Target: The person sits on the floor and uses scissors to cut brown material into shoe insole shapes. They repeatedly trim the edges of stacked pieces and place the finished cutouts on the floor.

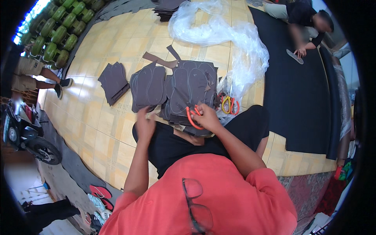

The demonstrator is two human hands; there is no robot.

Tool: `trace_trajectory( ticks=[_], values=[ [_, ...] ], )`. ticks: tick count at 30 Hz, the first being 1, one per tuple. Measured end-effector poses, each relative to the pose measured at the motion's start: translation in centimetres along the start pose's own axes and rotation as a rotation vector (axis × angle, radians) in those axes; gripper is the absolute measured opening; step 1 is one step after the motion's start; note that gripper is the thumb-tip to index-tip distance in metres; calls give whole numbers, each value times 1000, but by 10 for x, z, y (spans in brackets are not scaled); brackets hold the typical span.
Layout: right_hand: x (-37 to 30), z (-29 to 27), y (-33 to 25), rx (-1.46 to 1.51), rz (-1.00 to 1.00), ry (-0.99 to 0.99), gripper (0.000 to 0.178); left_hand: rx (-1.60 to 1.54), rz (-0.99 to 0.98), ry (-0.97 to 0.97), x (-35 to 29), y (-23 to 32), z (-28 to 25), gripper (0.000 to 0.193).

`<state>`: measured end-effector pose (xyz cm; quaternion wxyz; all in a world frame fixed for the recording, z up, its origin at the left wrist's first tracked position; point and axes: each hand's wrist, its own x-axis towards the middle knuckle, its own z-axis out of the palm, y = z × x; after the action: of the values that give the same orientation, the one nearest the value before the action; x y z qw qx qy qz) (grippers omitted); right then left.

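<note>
I hold a pair of scissors with red-orange handles [188, 115] in my right hand [207, 119], over the near part of a tall pile of dark brown sheets [190, 88]. Sole shapes are outlined in pale lines on the top sheet. My left hand [145, 126] is at the near edge of a second dark pile [145, 84] cut in rounded sole shapes. Its fingers are smeared, so whether they grip anything is unclear. Further left is a smaller stack of dark pieces [112, 83]. Yellow-handled scissors [226, 104] and another red-handled tool [236, 107] lie right of the tall pile.
Crumpled clear plastic [244, 49] spreads behind and right of the piles. Brown offcuts [158, 60] lie beyond them. On the right, a co-worker [303, 19] bends over a long black sheet [299, 102], with a hand on a grey sole-shaped piece [294, 57]. Another person's legs [45, 74] and a motorcycle [29, 135] are at left.
</note>
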<state>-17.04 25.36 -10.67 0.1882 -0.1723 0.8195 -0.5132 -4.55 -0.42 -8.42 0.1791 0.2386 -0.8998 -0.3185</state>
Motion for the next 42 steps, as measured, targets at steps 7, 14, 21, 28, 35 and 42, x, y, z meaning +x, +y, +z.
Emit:
trace_trajectory(
  ticks=[7, 14, 21, 28, 35, 42],
  values=[
    [-64, -78, 46, 416, 234, 132, 26, 379, -43, -305, 50, 54, 111, 69],
    [-57, -83, 56, 687, 334, 335, 21, 374, -37, -310, 74, 67, 103, 54],
    [-49, -80, 49, 695, 372, 319, 20, 95, 188, -284, 78, 89, 85, 30],
    [-51, -82, 43, 689, 355, 397, 22, -246, 87, -235, 76, 154, 61, 20],
    [-52, -85, 8, 681, 526, 292, 36, -1143, -223, -263, 49, 137, 15, 52],
    [23, -152, -77, 917, 156, 311, 50, -1111, -272, -55, 39, 107, -19, 55]
  ],
)
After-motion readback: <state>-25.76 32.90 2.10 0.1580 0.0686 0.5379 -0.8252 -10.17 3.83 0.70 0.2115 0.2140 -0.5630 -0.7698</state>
